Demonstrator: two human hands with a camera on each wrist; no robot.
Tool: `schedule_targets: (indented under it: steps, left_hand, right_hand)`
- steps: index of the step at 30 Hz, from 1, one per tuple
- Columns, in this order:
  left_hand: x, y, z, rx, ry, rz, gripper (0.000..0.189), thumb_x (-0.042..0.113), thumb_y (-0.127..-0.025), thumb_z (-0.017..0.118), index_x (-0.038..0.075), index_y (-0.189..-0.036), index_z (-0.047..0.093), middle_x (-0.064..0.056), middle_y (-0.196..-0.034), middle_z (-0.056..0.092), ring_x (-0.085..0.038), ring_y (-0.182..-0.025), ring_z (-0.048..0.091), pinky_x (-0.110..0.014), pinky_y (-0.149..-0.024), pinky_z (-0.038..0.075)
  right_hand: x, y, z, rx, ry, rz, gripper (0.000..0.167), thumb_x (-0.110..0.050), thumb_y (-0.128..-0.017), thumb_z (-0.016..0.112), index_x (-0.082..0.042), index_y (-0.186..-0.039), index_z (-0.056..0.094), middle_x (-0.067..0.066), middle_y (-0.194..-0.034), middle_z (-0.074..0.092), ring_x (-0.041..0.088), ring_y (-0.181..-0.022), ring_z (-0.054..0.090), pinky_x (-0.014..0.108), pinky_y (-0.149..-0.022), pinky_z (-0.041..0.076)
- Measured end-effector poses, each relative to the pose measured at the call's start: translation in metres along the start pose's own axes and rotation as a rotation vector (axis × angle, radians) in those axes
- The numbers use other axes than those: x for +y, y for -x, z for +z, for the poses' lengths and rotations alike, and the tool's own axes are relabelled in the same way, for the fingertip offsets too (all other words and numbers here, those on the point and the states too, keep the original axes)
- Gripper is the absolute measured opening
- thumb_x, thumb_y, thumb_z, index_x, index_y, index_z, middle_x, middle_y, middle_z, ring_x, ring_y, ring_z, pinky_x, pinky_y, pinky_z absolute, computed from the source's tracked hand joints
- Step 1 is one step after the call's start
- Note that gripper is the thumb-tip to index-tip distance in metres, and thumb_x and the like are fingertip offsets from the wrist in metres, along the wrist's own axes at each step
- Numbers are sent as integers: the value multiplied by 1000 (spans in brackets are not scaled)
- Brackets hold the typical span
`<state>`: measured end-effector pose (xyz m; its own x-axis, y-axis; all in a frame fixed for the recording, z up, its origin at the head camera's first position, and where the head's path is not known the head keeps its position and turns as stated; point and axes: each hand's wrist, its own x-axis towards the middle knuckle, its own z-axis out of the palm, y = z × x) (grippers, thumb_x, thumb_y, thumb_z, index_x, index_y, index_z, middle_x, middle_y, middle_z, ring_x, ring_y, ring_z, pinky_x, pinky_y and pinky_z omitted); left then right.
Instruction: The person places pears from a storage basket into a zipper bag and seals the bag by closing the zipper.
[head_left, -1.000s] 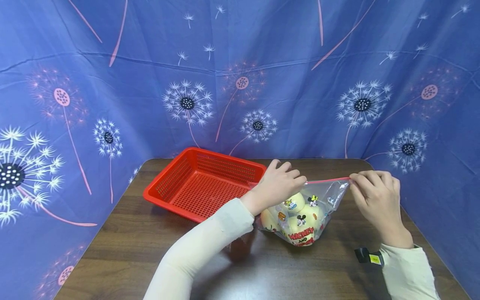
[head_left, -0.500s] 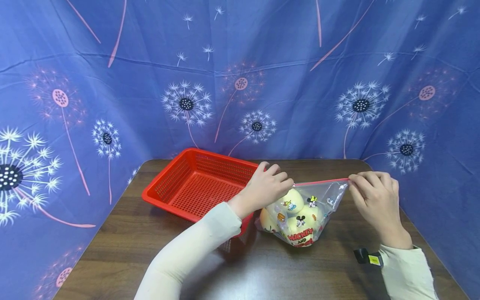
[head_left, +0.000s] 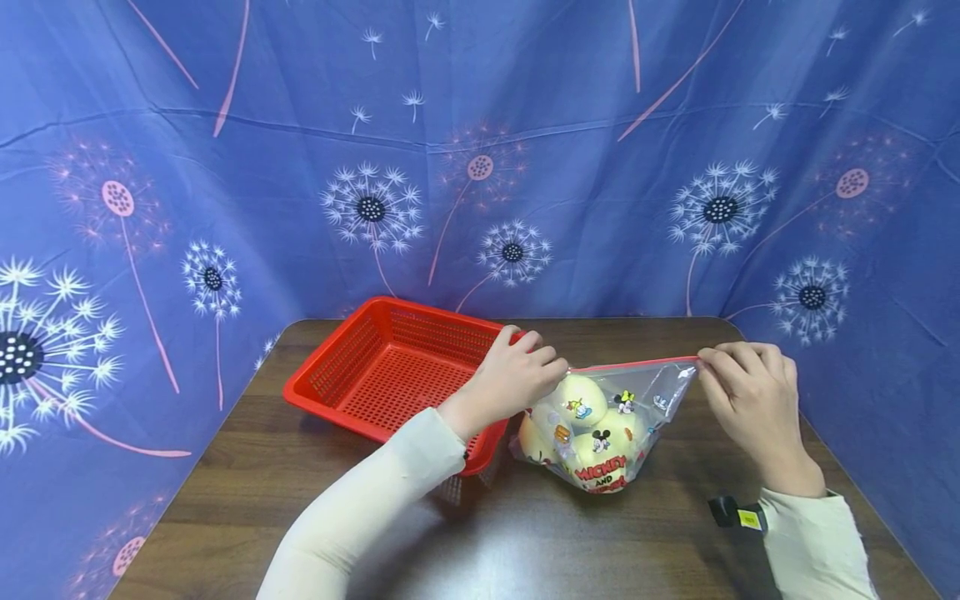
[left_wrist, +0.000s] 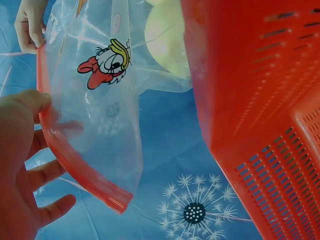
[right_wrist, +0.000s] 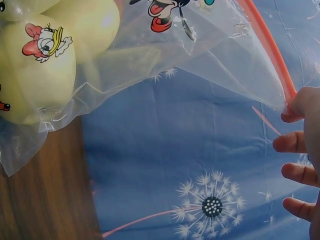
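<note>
A clear zip bag (head_left: 651, 385) with cartoon prints stands on the table, its red zip strip (head_left: 622, 365) uppermost. Inside it lie several pale yellow round fruits (right_wrist: 55, 90), pear or apple-like; their exact kind is unclear. My left hand (head_left: 517, 377) pinches the strip between thumb and forefinger, the other fingers spread, as the left wrist view shows. A short strip end (left_wrist: 117, 200) pokes out beyond that hand. At the strip's right end, my right hand (head_left: 753, 404) pinches the corner and keeps the strip taut.
A red perforated plastic basket (head_left: 330, 406) stands left of the bag, and my left hand is over its right edge. Brown wooden tabletop (head_left: 600, 550) lies in front. A blue dandelion-print cloth (head_left: 585, 167) hangs behind and at both sides.
My left hand has slid leftward along the red strip, away from the right hand, uncovering more of the strip and bag. The right hand has stayed at its corner.
</note>
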<state>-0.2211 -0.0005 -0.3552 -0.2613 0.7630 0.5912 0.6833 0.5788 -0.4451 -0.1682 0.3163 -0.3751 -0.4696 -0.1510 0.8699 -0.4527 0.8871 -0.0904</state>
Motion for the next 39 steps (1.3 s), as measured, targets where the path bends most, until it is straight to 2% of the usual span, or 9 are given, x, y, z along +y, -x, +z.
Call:
schedule_targets:
  steps: [6, 25, 39]
  left_hand:
    - [-3, 7, -2, 2, 6, 4, 5, 25, -91, 66, 25, -86, 65, 13, -82, 63, -14, -89, 57, -41, -84, 43]
    - [-13, 24, -10, 3, 42, -16, 10, 24, -89, 70, 22, -83, 62, 11, -77, 62, -17, -86, 56, -43, -84, 43]
    - [-21, 39, -16, -43, 119, -55, 7, 25, -90, 70, 22, -86, 65, 13, -79, 64, -17, -91, 58, -44, -86, 43]
  right_hand:
    - [1, 2, 2, 36, -1, 0, 59, -52, -102, 40, -2, -92, 69, 19, -87, 64, 45, -87, 50, 61, -70, 28]
    - [2, 3, -2, 0, 3, -4, 56, -50, -102, 41, -3, -93, 70, 18, -87, 64, 44, -88, 50, 59, -69, 30]
    - [5, 4, -3, -9, -3, 2, 57, -51, -102, 41, -2, -95, 70, 18, -88, 63, 45, -89, 50, 59, -69, 29]
